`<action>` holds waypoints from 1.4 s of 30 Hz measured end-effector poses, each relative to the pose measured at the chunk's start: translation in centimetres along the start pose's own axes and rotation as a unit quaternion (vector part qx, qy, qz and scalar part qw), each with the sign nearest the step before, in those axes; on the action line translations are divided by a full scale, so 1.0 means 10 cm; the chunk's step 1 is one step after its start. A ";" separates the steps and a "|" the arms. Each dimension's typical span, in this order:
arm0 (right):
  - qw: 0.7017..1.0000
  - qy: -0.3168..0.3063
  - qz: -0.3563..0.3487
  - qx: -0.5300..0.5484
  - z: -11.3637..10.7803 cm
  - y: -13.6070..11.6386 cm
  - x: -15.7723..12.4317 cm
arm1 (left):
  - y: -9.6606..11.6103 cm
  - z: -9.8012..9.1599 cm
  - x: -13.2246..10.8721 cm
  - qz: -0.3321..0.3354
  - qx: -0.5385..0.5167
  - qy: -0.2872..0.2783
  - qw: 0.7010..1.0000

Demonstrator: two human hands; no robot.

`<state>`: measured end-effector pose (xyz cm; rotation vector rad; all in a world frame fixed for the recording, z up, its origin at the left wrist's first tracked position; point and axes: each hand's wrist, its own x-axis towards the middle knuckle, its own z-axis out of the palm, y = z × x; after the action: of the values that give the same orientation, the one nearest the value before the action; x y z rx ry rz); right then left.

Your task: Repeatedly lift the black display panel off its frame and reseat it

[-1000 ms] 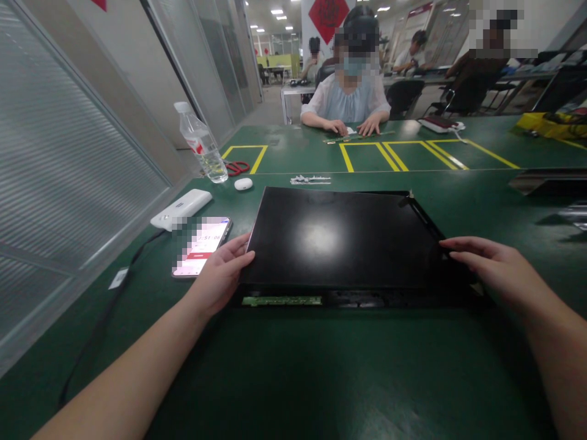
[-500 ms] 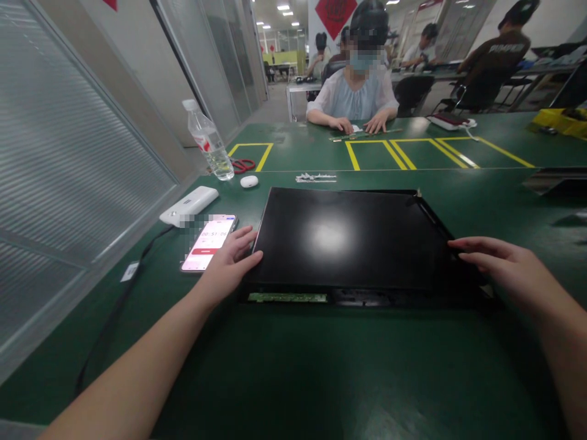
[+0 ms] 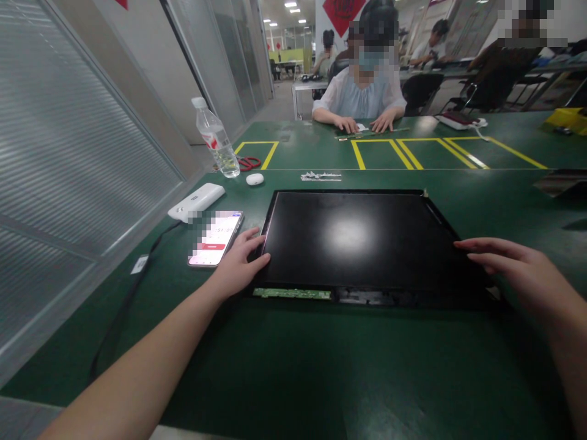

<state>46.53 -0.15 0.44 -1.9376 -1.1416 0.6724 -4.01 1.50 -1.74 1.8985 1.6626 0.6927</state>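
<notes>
Between the left hand (image 3: 238, 264), its spread, unclenched fingers laid at the near edge, and the right hand (image 3: 518, 266), whose grasp opposite cannot be told, the panel (image 3: 367, 244) is surrounded by a frame (image 3: 413, 298), a phone (image 3: 219, 239) placed beside the left fingers.

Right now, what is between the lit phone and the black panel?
In the head view, the left hand, with green tabletop and the frame's left rim.
</notes>
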 end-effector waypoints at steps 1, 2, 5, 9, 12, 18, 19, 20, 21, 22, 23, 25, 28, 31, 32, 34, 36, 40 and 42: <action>1.000 -0.003 0.001 0.001 0.00 0.01 0.01 | 0.01 0.00 0.00 0.004 0.005 -0.001 1.000; 1.000 -0.003 0.002 0.003 0.00 0.02 0.01 | 0.02 0.00 0.00 0.007 0.010 -0.002 1.000; 1.000 -0.005 0.002 0.003 -0.01 0.04 0.03 | 0.03 0.00 -0.01 0.010 0.019 -0.006 1.000; 1.000 -0.011 0.004 -0.002 -0.01 0.04 0.02 | 0.03 0.00 -0.01 0.013 0.019 -0.009 1.000; 1.000 -0.005 0.001 0.000 -0.01 0.04 0.02 | 0.03 -0.01 -0.01 0.015 0.018 -0.008 1.000; 1.000 0.000 -0.013 -0.021 -0.01 0.06 0.03 | 0.04 -0.01 -0.01 0.017 0.018 -0.009 1.000; 1.000 -0.004 -0.012 -0.020 -0.01 0.06 0.03 | 0.05 -0.01 -0.01 0.019 0.019 -0.009 1.000; 1.000 -0.006 -0.011 -0.020 -0.02 0.06 0.03 | 0.05 -0.01 -0.01 0.021 0.021 -0.010 1.000; 1.000 -0.009 -0.011 -0.020 -0.02 0.07 0.03 | 0.06 -0.01 -0.01 0.021 0.024 -0.010 0.999; 1.000 -0.010 -0.012 -0.022 -0.02 0.07 0.03 | 0.07 0.00 -0.01 0.021 0.026 -0.011 0.999; 1.000 -0.010 -0.013 -0.026 -0.02 0.07 0.04 | 0.08 0.00 -0.01 0.021 0.028 -0.011 0.999; 0.999 -0.011 -0.018 -0.035 -0.03 0.07 0.04 | 0.09 0.00 -0.01 0.021 0.030 -0.009 0.999; 0.999 -0.001 -0.019 -0.046 -0.02 0.05 0.04 | 0.11 0.01 -0.02 0.025 0.034 -0.005 0.999; 0.999 0.000 -0.013 -0.048 -0.02 0.04 0.03 | 0.11 0.02 -0.02 0.031 0.043 -0.002 0.999; 0.999 -0.001 -0.015 -0.047 -0.02 0.05 0.03 | 0.11 0.02 -0.02 0.033 0.046 0.000 0.998; 0.998 -0.009 -0.026 -0.048 -0.02 0.06 0.04 | 0.11 0.03 -0.02 0.037 0.054 0.002 0.998; 0.998 -0.008 -0.034 -0.054 -0.02 0.08 0.04 | 0.10 0.03 -0.02 0.042 0.062 0.005 0.997; 0.997 0.006 -0.034 -0.067 -0.03 0.08 0.05 | 0.09 0.04 -0.03 0.050 0.073 0.013 0.996; 0.997 0.004 -0.033 -0.071 -0.03 0.07 0.04 | 0.10 0.02 -0.04 0.055 0.077 0.018 0.995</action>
<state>47.28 -0.09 -0.01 -2.0088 -1.2709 0.5611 -3.15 0.95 -1.24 2.1107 1.6872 0.6609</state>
